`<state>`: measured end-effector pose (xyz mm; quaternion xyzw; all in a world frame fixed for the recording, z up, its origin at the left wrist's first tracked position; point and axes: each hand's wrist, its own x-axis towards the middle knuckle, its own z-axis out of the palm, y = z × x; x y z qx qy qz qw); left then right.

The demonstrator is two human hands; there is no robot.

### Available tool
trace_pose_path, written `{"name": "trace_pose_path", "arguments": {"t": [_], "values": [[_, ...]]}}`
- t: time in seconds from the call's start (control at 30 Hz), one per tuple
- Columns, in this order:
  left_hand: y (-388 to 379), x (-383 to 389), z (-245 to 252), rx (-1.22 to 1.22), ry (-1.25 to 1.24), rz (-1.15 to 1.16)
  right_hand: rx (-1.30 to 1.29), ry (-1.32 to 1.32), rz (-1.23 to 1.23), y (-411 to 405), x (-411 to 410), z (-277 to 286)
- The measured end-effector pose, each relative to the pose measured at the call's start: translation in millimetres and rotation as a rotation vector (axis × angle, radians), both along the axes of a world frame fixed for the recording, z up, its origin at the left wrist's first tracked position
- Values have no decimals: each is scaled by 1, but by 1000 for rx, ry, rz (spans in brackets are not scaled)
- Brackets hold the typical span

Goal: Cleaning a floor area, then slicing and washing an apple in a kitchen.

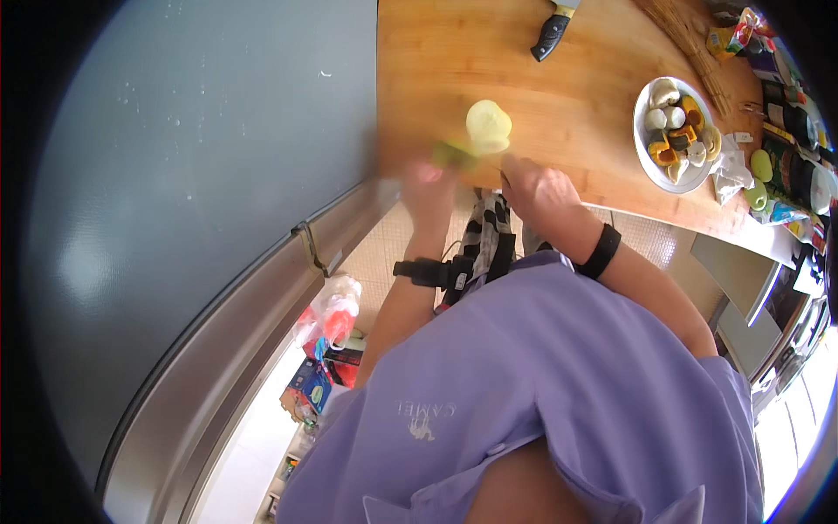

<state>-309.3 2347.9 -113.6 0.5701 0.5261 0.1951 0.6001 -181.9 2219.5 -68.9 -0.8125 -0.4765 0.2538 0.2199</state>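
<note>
A blurred green vegetable piece [455,154] is in my left hand [429,187], over the front edge of the wooden table [432,72]. Motion blur hides the exact grip. Just beyond it lie pale, round vegetable slices [488,124], overlapping on the wood. My right hand [540,190] is to the right of the slices, its fingers curled around a thin, dark-edged tool [503,178]. Most of that tool is hidden by the hand, so its kind cannot be told.
A knife [551,36] with a black handle lies at the far edge. To the right stands a white bowl [645,160] of cut pumpkin and pale pieces, beside a bundle of dry stalks [687,46] and several packages. A grey panel [216,131] bounds the left.
</note>
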Motion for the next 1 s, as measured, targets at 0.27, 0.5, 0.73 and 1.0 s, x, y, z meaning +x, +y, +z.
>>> {"name": "trace_pose_path", "arguments": {"t": [0.27, 0.5, 0.73, 1.0], "values": [[3, -13, -19, -27, 50, -45, -67, -5, 57, 8, -8, -14], [-8, -22, 8, -184, -276, 45, 120, 123, -150, -12, 12, -10], [-16, -26, -11, -104, -239, -35, 152, 38, -186, -43, -6, 16], [-13, -20, -31, 183, 143, -75, 158, -58, -90, -49, -24, 15]]}}
